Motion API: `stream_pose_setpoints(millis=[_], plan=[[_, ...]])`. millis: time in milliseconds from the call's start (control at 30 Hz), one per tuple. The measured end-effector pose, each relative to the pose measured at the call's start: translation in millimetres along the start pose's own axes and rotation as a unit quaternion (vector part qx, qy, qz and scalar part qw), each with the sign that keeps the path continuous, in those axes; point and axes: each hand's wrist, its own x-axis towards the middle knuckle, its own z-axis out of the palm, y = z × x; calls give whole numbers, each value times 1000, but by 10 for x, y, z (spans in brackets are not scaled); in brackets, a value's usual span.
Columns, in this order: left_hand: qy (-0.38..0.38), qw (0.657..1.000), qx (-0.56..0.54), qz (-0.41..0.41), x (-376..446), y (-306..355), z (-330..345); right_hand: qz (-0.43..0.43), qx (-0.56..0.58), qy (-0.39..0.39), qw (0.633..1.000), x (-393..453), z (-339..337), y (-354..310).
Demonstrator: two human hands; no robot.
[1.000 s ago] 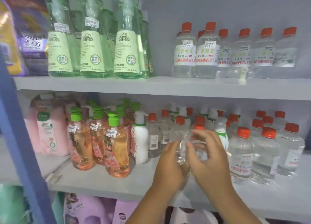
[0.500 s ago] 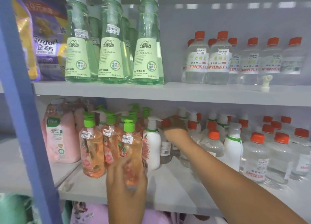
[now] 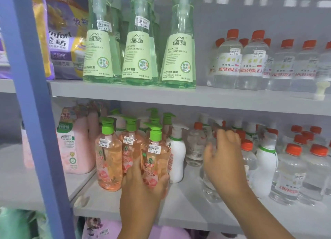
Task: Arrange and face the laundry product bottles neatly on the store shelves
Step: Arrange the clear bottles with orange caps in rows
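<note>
Grey shelves [image 3: 197,95] on a pale grey back wall [image 3: 250,20], blue upright post [image 3: 30,99] at left, second grey shelf [image 3: 188,208] below it, soft even light with faint reflections high on wall.

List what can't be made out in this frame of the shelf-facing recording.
- Head view: right hand is motion-blurred; whether it grips the clear bottle behind it is unclear.
- Left hand covers the lower label of the front orange pump bottle.
- Tops of the green bottles are cut off by the upper edge.
- Small label print is too small to read.
- Bottom-shelf purple packs are cut by the lower edge.
</note>
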Motion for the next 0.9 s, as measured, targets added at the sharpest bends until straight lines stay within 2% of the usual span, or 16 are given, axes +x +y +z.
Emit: stream_pose_setpoints(millis=[67, 100, 167, 233, 400, 500, 667, 800, 900], plan=[[-1, 1000, -7, -4, 15, -23, 8, 72, 126, -89, 985, 16, 129, -211], [-2, 1000, -14, -5, 19, -28, 16, 131, 185, -147, 963, 45, 244, -284], [2, 1000, -30, -6, 15, -44, 29, 192, 225, -214, 931, 102, 528, -339], [14, 999, -45, -9, 8, -74, 23, 183, 206, -201, 940, 119, 784, -343], [24, 999, -33, -21, -6, -107, -30, 185, 160, -75, 967, 71, 909, -126], [21, 999, -22, -15, -13, -76, -13, 162, 79, -68, 981, 64, 940, 8], [-12, 1000, -13, -22, -53, 90, 87, 208, 38, -60, 976, 129, 929, -82], [-10, 1000, 5, -23, -112, 197, 90, 217, 130, -49, 966, 63, 787, -173], [10, 998, 51, -31, -111, 192, 16, 149, 202, -52, 966, -202, 539, -286]])
